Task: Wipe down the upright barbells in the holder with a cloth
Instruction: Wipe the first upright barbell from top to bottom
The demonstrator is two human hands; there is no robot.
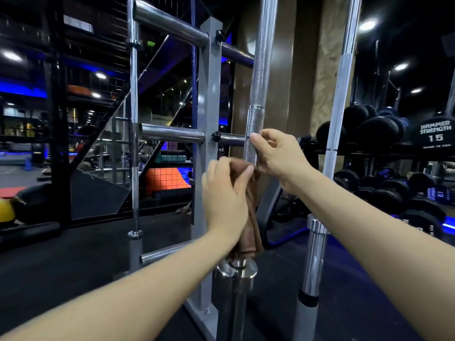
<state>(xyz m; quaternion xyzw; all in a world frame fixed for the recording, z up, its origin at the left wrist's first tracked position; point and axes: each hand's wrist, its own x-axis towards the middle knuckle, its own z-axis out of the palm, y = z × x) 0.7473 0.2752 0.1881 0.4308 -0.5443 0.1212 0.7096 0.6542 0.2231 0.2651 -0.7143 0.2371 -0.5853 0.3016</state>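
Wrapping brown cloth [251, 205] around middle barbell [261, 77], hands just above and below.

Under you runs a dark floor [73, 267]. On it stands the grey rack [209, 143] with its chrome pegs. Three upright bars sit in tubes on the floor: one far left [134, 143], one middle [261, 70], one right [339, 94]. A yellow ball [6, 211] lies far left.

Left hand [225, 198] and right hand [278, 156] around brown cloth [252, 217] on upright barbell [261, 70].
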